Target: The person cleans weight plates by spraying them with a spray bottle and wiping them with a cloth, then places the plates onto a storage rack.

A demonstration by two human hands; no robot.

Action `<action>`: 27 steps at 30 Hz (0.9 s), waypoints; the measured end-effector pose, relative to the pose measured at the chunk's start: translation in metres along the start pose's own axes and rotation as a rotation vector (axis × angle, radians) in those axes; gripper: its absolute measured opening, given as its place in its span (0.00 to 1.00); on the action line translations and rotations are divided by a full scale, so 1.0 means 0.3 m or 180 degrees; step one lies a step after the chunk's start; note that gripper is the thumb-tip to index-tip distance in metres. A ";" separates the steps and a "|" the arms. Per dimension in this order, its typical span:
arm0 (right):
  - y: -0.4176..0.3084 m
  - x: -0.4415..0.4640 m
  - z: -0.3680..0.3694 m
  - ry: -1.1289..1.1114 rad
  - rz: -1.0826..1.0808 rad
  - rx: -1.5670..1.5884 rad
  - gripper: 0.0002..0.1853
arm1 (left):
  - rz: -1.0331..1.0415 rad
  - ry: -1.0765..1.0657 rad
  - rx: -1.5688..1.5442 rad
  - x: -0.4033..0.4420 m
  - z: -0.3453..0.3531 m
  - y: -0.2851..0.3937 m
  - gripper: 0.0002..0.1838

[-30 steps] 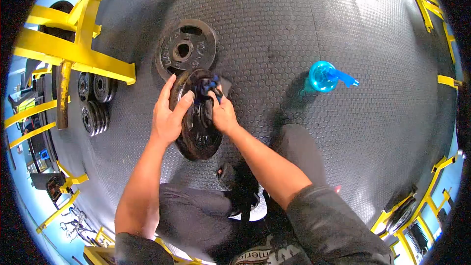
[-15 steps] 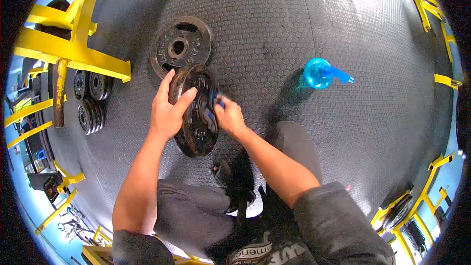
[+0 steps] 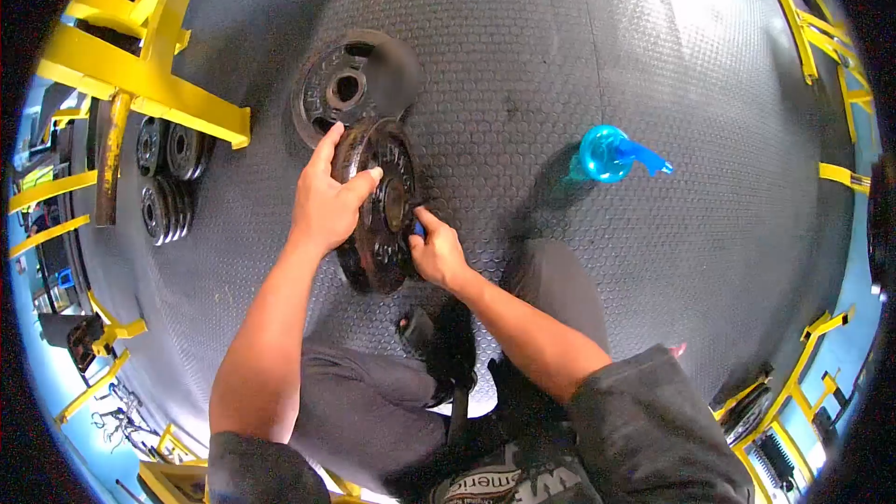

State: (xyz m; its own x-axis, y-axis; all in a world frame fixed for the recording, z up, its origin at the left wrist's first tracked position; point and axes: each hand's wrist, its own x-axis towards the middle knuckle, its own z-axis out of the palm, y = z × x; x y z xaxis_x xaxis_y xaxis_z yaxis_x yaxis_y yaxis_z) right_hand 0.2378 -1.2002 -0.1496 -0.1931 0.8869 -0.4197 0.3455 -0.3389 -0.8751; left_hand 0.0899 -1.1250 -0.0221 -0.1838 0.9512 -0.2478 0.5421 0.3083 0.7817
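Observation:
A dark, worn weight plate (image 3: 392, 252) stands on edge on the floor in front of me, slightly tilted. My left hand (image 3: 329, 198) grips its upper left rim, thumb on the near face and fingers over the edge. At the plate's right side, my right hand (image 3: 439, 250) is closed around a small blue and dark thing (image 3: 418, 230), mostly hidden by the fingers; its kind is unclear. Just beyond the held plate, a second weight plate (image 3: 317, 93) lies flat, and a blurred grey patch covers part of it.
A blue translucent spray bottle (image 3: 605, 155) stands on the black rubber floor (image 3: 504, 56) to the right. On the left is a yellow rack frame (image 3: 140, 84), with several smaller weight plates (image 3: 166, 210) beside it. More yellow frames (image 3: 803, 33) line the right edge.
My right hand has moved a little lower along the plate's face, with the blue thing still in it. The plate has turned slightly, and its centre hub shows more. My left hand keeps its hold.

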 end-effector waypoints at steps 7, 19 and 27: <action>0.022 -0.062 0.090 -0.0110 0.1194 0.0412 0.25 | -0.0231 -0.0136 0.0143 -0.017 0.011 0.028 0.40; -0.211 -0.184 0.049 0.0019 0.0644 0.0411 0.15 | 0.0159 -0.0026 0.0365 -0.019 0.029 -0.008 0.39; -0.250 -0.135 0.104 0.0912 -0.1004 0.0521 0.20 | 0.0133 -0.0075 0.0561 -0.010 -0.014 0.010 0.38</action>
State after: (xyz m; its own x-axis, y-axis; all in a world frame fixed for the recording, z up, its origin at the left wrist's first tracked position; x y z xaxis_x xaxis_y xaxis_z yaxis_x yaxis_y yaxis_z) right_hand 0.1912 -1.2205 -0.0745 0.0043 0.9980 -0.0631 0.1565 -0.0630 -0.9857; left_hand 0.0884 -1.1269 -0.0166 -0.1398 0.9626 -0.2322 0.6845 0.2634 0.6797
